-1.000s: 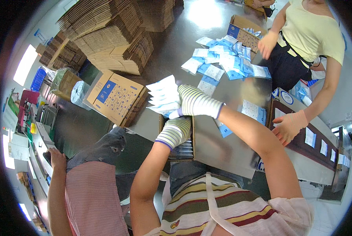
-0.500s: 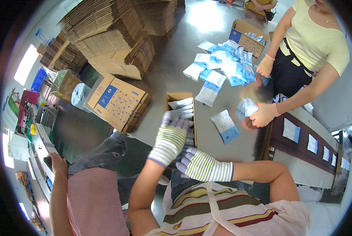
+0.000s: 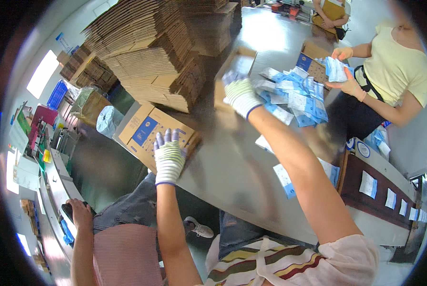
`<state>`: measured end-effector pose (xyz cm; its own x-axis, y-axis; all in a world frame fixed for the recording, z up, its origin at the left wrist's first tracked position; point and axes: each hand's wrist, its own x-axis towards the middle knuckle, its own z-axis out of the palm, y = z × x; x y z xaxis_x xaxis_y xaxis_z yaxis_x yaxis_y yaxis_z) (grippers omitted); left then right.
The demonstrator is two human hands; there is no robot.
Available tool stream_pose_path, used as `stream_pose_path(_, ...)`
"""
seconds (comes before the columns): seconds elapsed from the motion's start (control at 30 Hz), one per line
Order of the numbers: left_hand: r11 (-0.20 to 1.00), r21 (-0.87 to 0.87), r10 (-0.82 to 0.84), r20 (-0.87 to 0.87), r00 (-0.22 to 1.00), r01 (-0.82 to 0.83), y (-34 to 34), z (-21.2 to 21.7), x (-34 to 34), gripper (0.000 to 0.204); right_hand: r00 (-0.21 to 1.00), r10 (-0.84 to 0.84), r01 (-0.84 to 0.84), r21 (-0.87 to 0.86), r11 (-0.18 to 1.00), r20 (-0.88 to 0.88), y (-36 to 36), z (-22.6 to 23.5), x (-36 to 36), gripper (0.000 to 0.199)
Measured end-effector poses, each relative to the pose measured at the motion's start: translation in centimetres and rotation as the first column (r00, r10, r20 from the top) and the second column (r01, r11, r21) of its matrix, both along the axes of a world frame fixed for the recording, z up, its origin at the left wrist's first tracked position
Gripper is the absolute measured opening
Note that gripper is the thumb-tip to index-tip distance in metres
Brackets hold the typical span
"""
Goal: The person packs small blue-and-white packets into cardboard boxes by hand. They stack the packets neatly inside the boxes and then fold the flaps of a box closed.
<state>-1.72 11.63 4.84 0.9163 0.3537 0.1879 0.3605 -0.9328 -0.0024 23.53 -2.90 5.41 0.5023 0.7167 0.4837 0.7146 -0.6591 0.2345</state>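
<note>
Both my hands wear white gloves with yellow-green stripes and purple fingertips. My left hand (image 3: 169,157) is open, fingers stretched out over a printed brown cardboard box (image 3: 136,151) with a blue label, at the table's left edge. My right arm reaches far across the table. There my right hand (image 3: 243,97) is at the near end of an open cardboard carton (image 3: 221,95), its fingers blurred over the rim and its thumb on the near side. Something pale shows inside the carton. Right of it lies a heap of blue-and-white packets (image 3: 292,90).
Tall stacks of flattened cartons (image 3: 142,52) stand at the back left. On the right, a co-worker's gloved hands hold packets (image 3: 336,70) beside another carton (image 3: 313,57). A conveyor (image 3: 380,190) carries single packets. Another person in pink (image 3: 125,252) sits close on my left.
The open carton has moved from in front of me to farther up the table with my right hand. My left hand has left it for the printed box. The co-worker has lifted packets.
</note>
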Motion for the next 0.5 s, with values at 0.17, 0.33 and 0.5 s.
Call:
stream_pose_path(0.17,0.992,-0.079,0.077,-0.274,0.959,-0.102,1.3,-2.5,2.5,0.087,0.967,0.209,-0.212,-0.009,0.977,-0.145,-1.8,2.1,-7.2,0.08)
stream_pose_path(0.33,0.993,0.074,0.107,-0.153,0.982,-0.097,0.3,-5.2,3.9,0.046,0.877,0.216,-0.288,-0.111,0.951,-0.429,-15.1,-4.0,-17.0,0.071)
stream_pose_path(0.5,0.992,0.118,0.049,-0.04,0.998,-0.044,-2.9,-6.5,-0.9,0.03,0.875,0.023,-0.112,-0.156,0.981,-0.483,-24.1,-10.0,-22.0,0.056)
